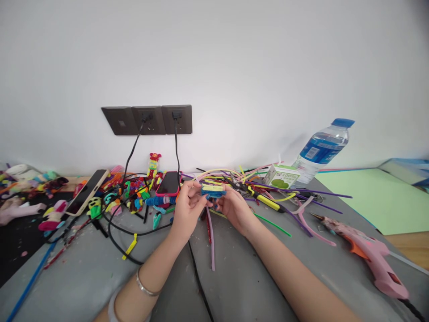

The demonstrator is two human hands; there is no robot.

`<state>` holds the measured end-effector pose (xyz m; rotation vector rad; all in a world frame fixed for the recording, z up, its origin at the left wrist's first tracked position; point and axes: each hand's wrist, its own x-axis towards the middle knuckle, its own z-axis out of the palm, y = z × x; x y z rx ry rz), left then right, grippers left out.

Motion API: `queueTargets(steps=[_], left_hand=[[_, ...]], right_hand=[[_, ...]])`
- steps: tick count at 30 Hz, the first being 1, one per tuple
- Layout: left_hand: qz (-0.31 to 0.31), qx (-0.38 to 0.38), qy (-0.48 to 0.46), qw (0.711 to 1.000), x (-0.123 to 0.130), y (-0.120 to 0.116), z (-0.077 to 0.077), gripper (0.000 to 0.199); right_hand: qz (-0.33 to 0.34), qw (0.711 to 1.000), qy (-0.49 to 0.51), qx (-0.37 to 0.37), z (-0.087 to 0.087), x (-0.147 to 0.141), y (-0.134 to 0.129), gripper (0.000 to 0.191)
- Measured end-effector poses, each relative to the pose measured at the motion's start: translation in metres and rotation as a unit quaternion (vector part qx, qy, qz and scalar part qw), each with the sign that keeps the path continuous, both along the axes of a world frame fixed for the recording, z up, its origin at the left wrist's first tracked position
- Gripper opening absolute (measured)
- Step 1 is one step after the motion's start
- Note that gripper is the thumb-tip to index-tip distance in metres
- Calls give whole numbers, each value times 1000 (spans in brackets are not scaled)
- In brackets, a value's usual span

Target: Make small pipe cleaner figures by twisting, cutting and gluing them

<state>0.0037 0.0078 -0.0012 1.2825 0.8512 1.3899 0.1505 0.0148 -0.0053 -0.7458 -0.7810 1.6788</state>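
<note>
Between my two hands, above the middle of the grey table, is a small piece of blue and pale yellow pipe cleaners [213, 192] laid in rows. My left hand [190, 203] pinches its left end, with the thumb along the lower front edge. At the right end, the fingers of my right hand [235, 206] are closed on it. A lilac pipe cleaner [211, 243] lies on the table just below my hands, with a red glittery one [209, 227] beside it. Behind my hands, loose pipe cleaners [228, 173] of several colours are spread out.
Yellow-handled pliers [264, 198] lie right of my hands. A pink glue gun [368, 250] rests at the right. A water bottle [323, 150] leans on the wall by a juice carton [281, 176]. Pipe-cleaner figures [94, 207], phones [168, 184] and black cables [114, 239] occupy the left.
</note>
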Motion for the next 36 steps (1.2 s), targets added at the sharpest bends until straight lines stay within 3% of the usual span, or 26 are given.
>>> queueTargets(steps=[19, 25, 36], left_hand=[[3, 6, 16, 1000, 0, -4, 4, 27], [-16, -12, 12, 1000, -1, -3, 5, 39], [-24, -29, 76, 996, -1, 3, -4, 34]], right_hand=[[12, 1000, 11, 14, -1, 0, 0, 23], [7, 1000, 10, 14, 1, 0, -1, 21], [-16, 1000, -4, 24, -8, -1, 1, 16]])
